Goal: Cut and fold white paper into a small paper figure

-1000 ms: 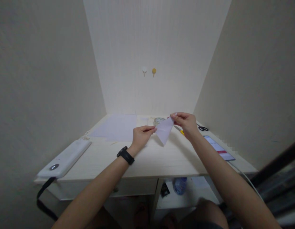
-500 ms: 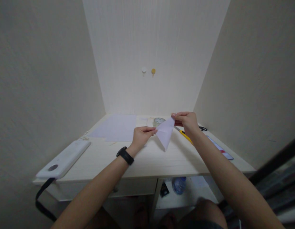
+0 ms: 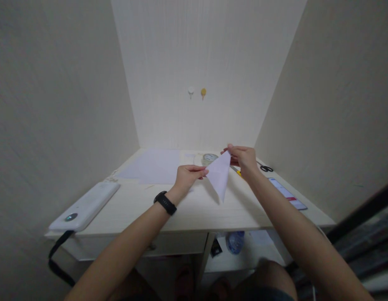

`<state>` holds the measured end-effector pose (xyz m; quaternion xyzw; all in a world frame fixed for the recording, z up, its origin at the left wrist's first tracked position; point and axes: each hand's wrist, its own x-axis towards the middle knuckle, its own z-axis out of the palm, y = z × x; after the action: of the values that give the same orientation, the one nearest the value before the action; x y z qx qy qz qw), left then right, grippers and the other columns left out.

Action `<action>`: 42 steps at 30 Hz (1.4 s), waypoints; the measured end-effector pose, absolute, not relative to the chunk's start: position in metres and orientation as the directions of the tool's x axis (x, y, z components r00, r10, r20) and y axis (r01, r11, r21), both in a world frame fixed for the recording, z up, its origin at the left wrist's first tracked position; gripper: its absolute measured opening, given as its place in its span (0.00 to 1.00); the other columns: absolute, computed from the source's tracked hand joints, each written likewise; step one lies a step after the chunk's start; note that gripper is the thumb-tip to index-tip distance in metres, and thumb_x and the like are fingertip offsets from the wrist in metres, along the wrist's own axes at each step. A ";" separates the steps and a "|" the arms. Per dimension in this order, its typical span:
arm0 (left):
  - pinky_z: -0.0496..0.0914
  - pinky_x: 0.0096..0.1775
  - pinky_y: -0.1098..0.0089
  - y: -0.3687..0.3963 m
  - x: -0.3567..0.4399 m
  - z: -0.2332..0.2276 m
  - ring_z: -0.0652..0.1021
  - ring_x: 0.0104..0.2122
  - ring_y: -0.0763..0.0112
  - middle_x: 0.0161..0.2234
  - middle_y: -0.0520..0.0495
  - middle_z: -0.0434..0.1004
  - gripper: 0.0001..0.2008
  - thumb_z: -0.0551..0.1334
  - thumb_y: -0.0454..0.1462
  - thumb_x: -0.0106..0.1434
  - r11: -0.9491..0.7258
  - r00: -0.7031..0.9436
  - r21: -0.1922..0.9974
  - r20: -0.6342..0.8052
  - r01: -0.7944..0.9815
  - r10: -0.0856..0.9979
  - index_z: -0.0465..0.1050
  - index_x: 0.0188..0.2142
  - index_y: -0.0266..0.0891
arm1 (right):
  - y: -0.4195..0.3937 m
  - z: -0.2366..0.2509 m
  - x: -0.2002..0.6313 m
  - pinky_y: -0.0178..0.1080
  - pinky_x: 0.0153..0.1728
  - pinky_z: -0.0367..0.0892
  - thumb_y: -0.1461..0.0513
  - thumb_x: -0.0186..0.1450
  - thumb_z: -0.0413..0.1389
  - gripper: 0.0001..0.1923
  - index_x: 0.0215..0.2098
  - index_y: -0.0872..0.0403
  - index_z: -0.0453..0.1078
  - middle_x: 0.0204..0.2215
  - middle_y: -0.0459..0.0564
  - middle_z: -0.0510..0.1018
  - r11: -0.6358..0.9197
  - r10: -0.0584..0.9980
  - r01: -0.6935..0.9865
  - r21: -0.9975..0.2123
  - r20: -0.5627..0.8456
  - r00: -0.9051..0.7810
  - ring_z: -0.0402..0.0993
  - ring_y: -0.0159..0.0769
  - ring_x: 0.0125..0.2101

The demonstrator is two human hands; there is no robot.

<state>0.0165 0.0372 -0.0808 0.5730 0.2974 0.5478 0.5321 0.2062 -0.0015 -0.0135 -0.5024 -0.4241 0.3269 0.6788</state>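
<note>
Thin white paper triangle (image 3: 219,175), creased

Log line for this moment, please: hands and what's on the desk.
left hand: pinching folded paper triangle | right hand: pinching triangle's top corner | paper: held above desk | nearby: scissors, phone

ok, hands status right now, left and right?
Left hand: closed, pinching the left corner of the folded paper.
Right hand: closed, pinching the paper's top corner, above the desk.
</note>
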 end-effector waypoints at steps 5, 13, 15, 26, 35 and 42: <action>0.76 0.34 0.68 0.041 0.017 -0.083 0.80 0.26 0.70 0.28 0.42 0.83 0.16 0.78 0.37 0.40 -0.158 0.232 0.929 0.244 -0.334 0.942 0.82 0.29 0.33 | 0.001 -0.033 0.206 0.35 0.22 0.73 0.52 0.44 0.71 0.18 0.21 0.57 0.75 0.21 0.52 0.80 0.233 0.913 -0.042 -0.972 0.203 0.354 0.76 0.36 0.21; 0.76 0.37 0.66 0.040 0.017 -0.083 0.80 0.28 0.69 0.29 0.41 0.82 0.15 0.78 0.37 0.42 -0.156 0.217 0.937 0.230 -0.311 0.949 0.82 0.29 0.32 | 0.007 -0.037 0.201 0.37 0.25 0.74 0.58 0.46 0.69 0.12 0.20 0.56 0.75 0.21 0.50 0.80 0.251 0.890 -0.060 -0.966 0.206 0.407 0.76 0.35 0.21; 0.76 0.37 0.66 0.041 0.016 -0.083 0.80 0.28 0.69 0.29 0.41 0.82 0.15 0.78 0.37 0.42 -0.153 0.226 0.941 0.226 -0.302 0.947 0.82 0.29 0.32 | 0.008 -0.033 0.202 0.36 0.24 0.73 0.60 0.45 0.69 0.10 0.21 0.56 0.75 0.21 0.50 0.80 0.263 0.883 -0.074 -0.962 0.209 0.419 0.76 0.35 0.21; 0.76 0.35 0.67 0.040 0.019 -0.084 0.79 0.27 0.71 0.28 0.42 0.82 0.12 0.76 0.34 0.45 -0.129 0.251 0.945 0.208 -0.300 0.945 0.82 0.29 0.31 | 0.020 -0.027 0.201 0.33 0.19 0.70 0.64 0.49 0.65 0.08 0.18 0.56 0.70 0.18 0.48 0.77 0.259 0.823 -0.128 -0.957 0.150 0.548 0.75 0.34 0.19; 0.76 0.37 0.66 0.044 0.017 -0.087 0.80 0.28 0.70 0.29 0.42 0.82 0.11 0.76 0.34 0.47 -0.140 0.206 0.934 0.215 -0.330 0.955 0.82 0.31 0.32 | 0.008 -0.055 0.198 0.35 0.23 0.72 0.54 0.47 0.70 0.16 0.20 0.57 0.72 0.21 0.51 0.80 0.205 0.897 -0.048 -0.978 0.168 0.408 0.75 0.34 0.21; 0.76 0.40 0.65 0.045 0.017 -0.089 0.80 0.29 0.70 0.30 0.42 0.82 0.11 0.76 0.34 0.47 -0.142 0.168 0.933 0.206 -0.330 0.964 0.81 0.30 0.32 | 0.010 -0.067 0.199 0.35 0.22 0.71 0.53 0.44 0.71 0.18 0.21 0.56 0.73 0.21 0.51 0.80 0.166 0.924 -0.060 -0.984 0.134 0.359 0.75 0.34 0.21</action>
<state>0.0167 0.0454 -0.0890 0.5038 0.3146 0.5630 0.5746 0.1991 0.0103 -0.0665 -0.5195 -0.4158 0.3839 0.6402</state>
